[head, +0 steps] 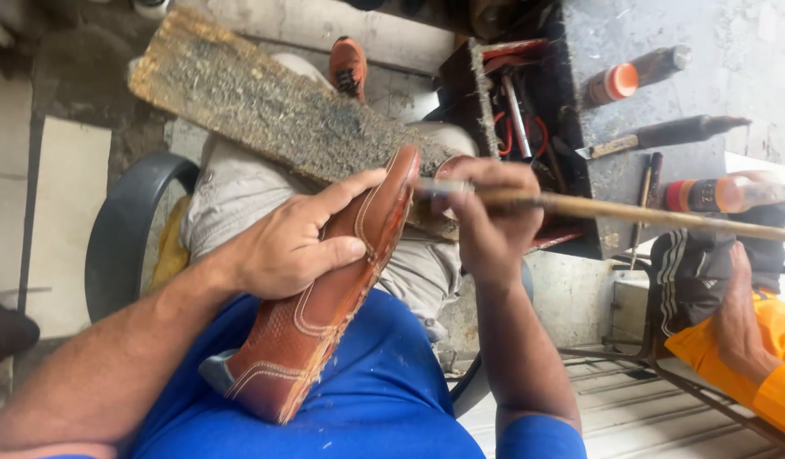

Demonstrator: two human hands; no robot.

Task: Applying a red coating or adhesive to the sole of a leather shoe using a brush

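Note:
My left hand (pixel 295 242) grips a brown leather shoe (pixel 324 314) from above, its heel resting on my blue shirt and its toe pointing up toward a worn wooden board (pixel 265 102) that lies across my lap. My right hand (pixel 492 225) is closed around a long wooden-handled brush (pixel 631 212), whose metal ferrule and tip touch the shoe's toe edge near the sole. The handle runs off to the right of the frame.
A dark metal workbench (pixel 648 85) at the upper right carries bottles with orange caps, a knife and tools. Another person in an orange sleeve (pixel 750 340) sits at the right. A black chair arm (pixel 120 229) curves at my left.

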